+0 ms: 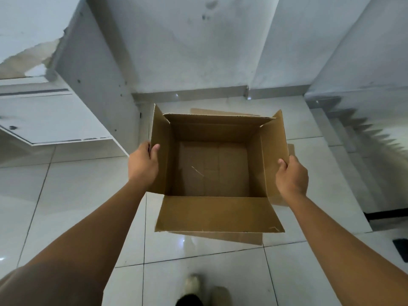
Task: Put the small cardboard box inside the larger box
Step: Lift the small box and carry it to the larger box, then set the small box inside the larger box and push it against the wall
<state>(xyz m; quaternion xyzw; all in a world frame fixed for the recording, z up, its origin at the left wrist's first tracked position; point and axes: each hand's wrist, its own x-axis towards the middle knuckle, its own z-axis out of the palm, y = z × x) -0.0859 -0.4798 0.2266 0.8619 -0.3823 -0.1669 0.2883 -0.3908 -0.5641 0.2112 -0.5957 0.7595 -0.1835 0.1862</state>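
I hold an open brown cardboard box point(216, 215) over the tiled floor, with its four top flaps spread. Nothing lies inside it; I see its bare bottom. My left hand point(143, 164) is shut on the left flap, thumb inside. My right hand point(291, 175) is shut on the right flap. More brown cardboard point(220, 238) shows beneath the held box, peeking out at its near, right and far sides. I cannot tell whether that cardboard is a second box or a flat sheet.
A white panel or cabinet point(92, 85) leans at the left. A white staircase point(364, 129) rises at the right. A wall stands behind the box. My shoes point(194, 286) are on glossy tiles at the bottom. A dark object point(401, 248) lies at the right edge.
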